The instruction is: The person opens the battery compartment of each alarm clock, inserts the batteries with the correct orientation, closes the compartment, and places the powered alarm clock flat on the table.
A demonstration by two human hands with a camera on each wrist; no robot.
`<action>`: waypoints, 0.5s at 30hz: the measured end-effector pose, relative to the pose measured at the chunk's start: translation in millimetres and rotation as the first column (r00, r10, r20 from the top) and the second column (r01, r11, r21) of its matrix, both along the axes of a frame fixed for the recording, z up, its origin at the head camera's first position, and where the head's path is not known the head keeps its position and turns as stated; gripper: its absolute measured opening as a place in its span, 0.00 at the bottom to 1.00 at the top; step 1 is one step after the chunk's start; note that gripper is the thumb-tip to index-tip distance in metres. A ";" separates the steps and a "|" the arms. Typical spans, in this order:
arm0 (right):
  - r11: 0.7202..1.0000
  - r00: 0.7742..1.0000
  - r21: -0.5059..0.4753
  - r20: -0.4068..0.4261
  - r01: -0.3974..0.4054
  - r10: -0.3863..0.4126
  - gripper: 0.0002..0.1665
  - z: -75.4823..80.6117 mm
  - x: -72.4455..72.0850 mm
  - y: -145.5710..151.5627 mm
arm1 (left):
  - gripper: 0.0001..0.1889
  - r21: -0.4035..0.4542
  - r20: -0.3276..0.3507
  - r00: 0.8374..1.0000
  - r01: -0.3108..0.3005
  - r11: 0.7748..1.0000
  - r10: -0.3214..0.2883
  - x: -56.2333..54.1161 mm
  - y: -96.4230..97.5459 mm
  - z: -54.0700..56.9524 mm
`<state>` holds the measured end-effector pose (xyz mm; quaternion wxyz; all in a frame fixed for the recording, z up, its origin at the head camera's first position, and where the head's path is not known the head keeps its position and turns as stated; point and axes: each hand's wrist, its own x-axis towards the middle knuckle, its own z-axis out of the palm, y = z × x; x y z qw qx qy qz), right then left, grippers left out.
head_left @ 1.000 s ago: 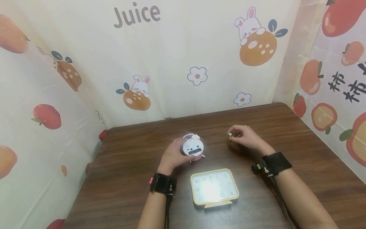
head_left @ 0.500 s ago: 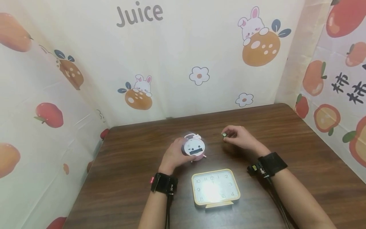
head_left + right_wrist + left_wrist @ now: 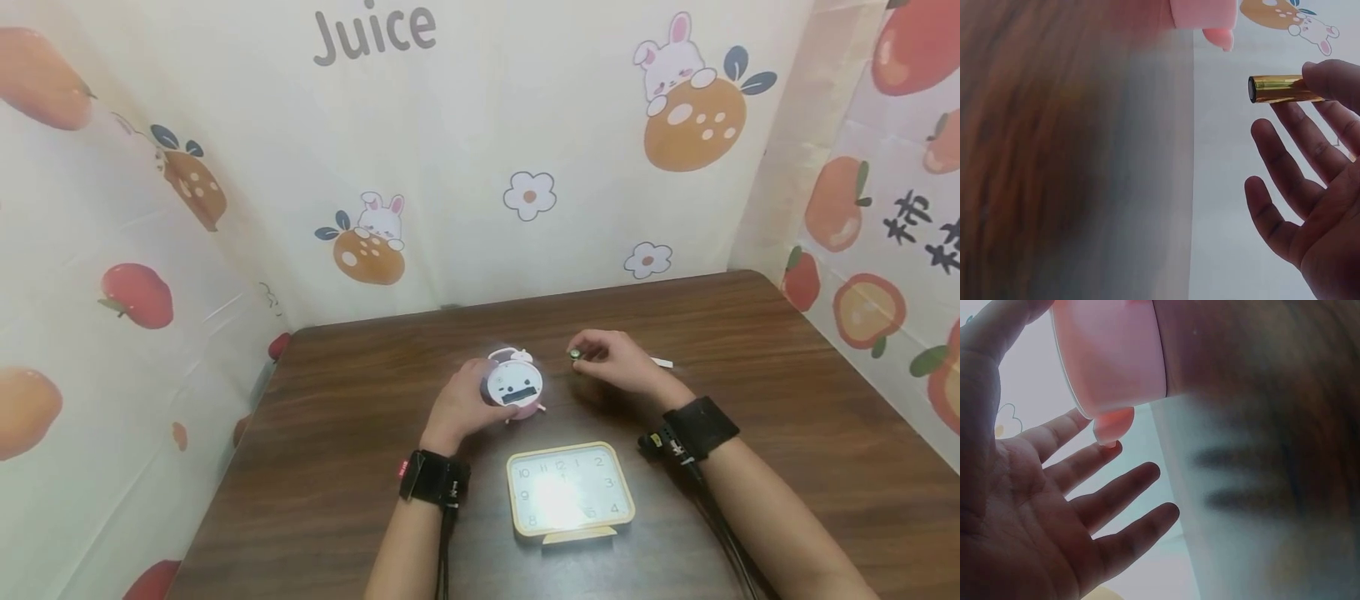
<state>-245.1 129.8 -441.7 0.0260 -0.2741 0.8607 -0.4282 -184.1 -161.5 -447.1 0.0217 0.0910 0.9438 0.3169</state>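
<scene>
A small pink alarm clock (image 3: 514, 379) has its white back turned up, showing a dark, open battery slot. My left hand (image 3: 465, 400) grips it from the left side, thumb along its near edge. In the left wrist view, the pink casing (image 3: 1110, 356) shows at the thumb, while several other fingers spread out below. Just right of the clock, my right hand (image 3: 615, 360) pinches a gold battery (image 3: 1279, 89) between thumb and fingertips, held apart from the clock. Its remaining fingers are loosely extended in the right wrist view.
A yellow-framed rectangular clock (image 3: 573, 533) lies face up on the wooden table (image 3: 337, 467), nearer to me. A small white strip (image 3: 663, 362) lies behind my right hand. Fruit-printed curtains (image 3: 465, 108) stand around the table's far edge and sides.
My right hand has moved left with the battery, closer to the alarm clock, uncovering the white strip behind it. My left hand keeps its grip on the clock; the head view has shifted slightly.
</scene>
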 end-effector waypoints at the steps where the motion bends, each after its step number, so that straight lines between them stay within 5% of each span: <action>1: 1.000 1.000 0.000 -0.001 -0.003 0.003 0.13 0.4 -0.2 -1.3 | 0.46 0.005 0.001 1.000 -0.001 1.000 0.001 0.1 0.3 -0.2; 15: 0.999 0.999 0.036 0.005 -0.034 0.034 0.14 4.0 -5.1 -17.1 | 0.47 0.007 -0.005 1.000 0.013 1.000 -0.013 -2.3 -2.1 -0.5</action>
